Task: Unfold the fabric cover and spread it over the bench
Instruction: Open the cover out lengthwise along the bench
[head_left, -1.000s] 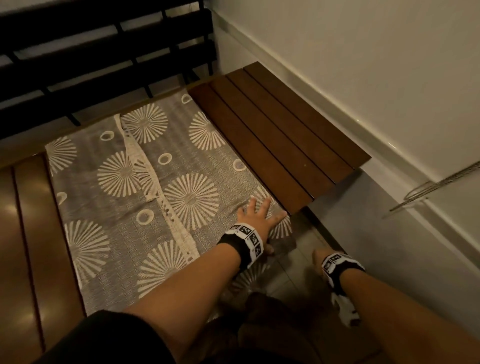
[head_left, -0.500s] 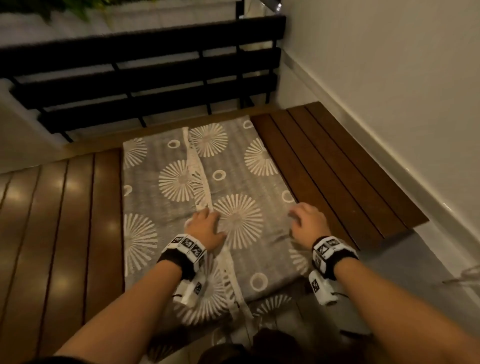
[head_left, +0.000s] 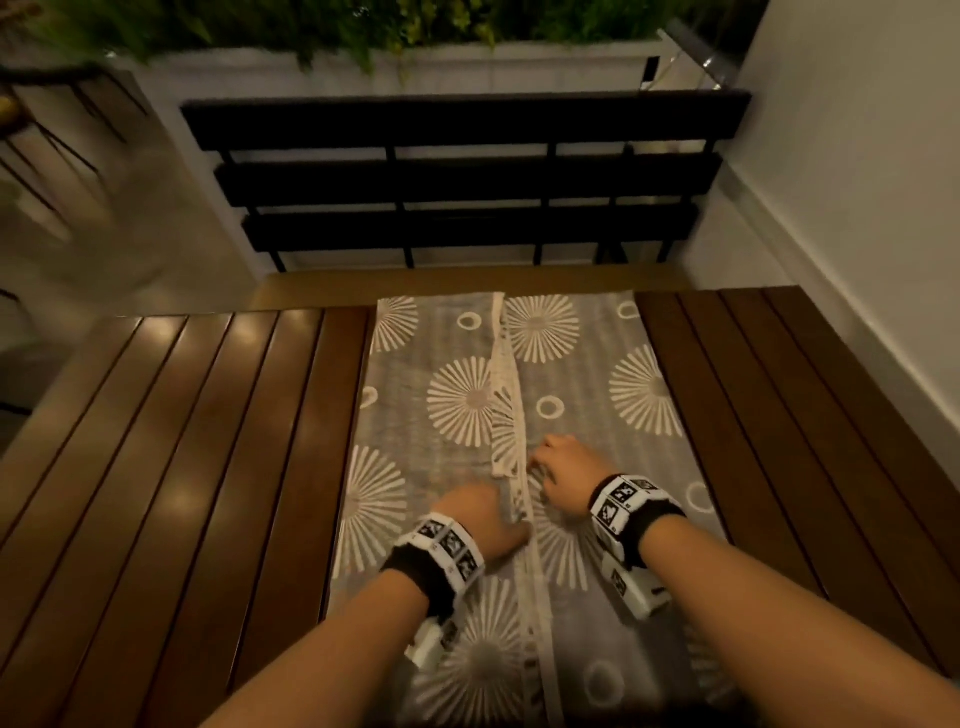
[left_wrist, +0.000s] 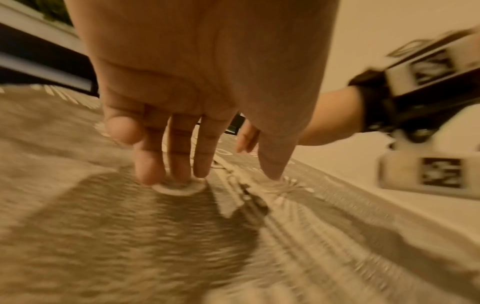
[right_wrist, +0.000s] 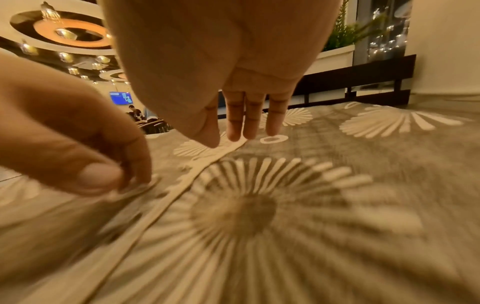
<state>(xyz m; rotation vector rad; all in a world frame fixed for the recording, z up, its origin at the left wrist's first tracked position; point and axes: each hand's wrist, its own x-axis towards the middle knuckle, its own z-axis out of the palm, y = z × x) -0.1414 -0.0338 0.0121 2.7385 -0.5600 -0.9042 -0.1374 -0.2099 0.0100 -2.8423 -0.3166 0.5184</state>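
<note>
A grey fabric cover (head_left: 587, 374) with white sunburst and ring prints lies folded across the middle of the brown slatted bench (head_left: 234, 467). A white lace edge (head_left: 506, 374) runs down its centre, and its near end hangs over the front. My left hand (head_left: 483, 517) is just left of that edge, with straight fingers (left_wrist: 179, 162) pressing down and the thumb on the other side of the lace. My right hand (head_left: 563, 473) is just right of the edge, its fingers (right_wrist: 249, 127) hanging straight with tips on the cloth. Neither hand clearly grips the fabric.
Bare bench slats show on the left (head_left: 156, 441) and right (head_left: 779, 415) of the cover. A black slatted backrest (head_left: 457, 182) stands behind, with a white planter (head_left: 415, 67) of greenery above it. A white wall (head_left: 857, 208) borders the right side.
My left hand slid from the cover's front right corner to the lace edge. My right hand rose from below the bench onto the cloth, then moved left to the edge.
</note>
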